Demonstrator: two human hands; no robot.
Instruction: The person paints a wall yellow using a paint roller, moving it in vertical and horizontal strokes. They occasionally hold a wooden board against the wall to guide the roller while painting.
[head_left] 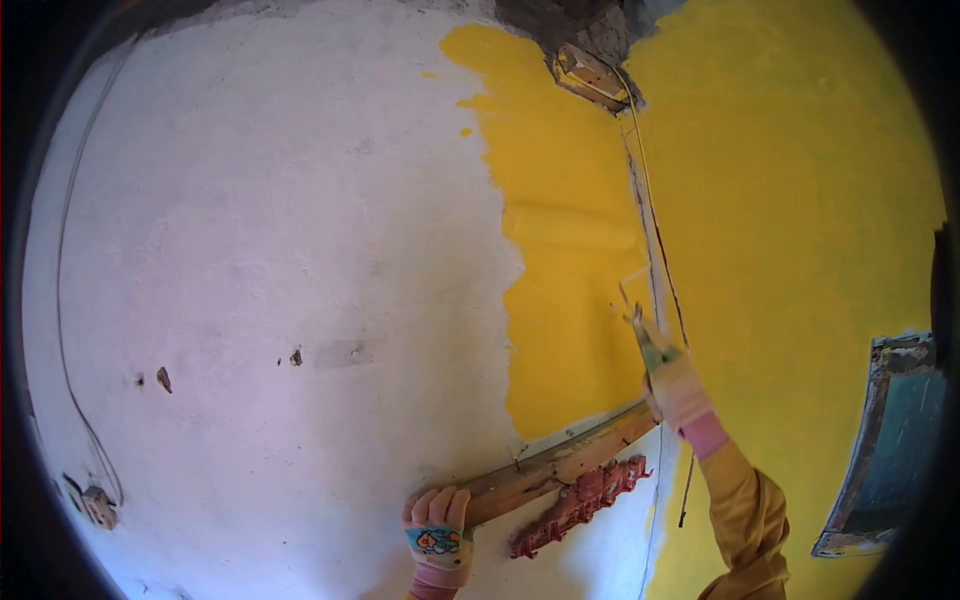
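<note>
The right hand (678,385) holds a paint roller (572,228) on the yellow wall (790,200). The left hand (437,520) grips a wooden plank (560,462).

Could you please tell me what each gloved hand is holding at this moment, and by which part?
The right hand grips a paint roller by its handle. The left hand grips the lower end of a wooden plank lying against the wall.

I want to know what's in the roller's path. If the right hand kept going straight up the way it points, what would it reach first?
The right hand points its paint roller up the yellow-painted wall. Straight on, more fresh yellow paint comes first, then probably the broken box near the corner, though depth is unclear.
</note>
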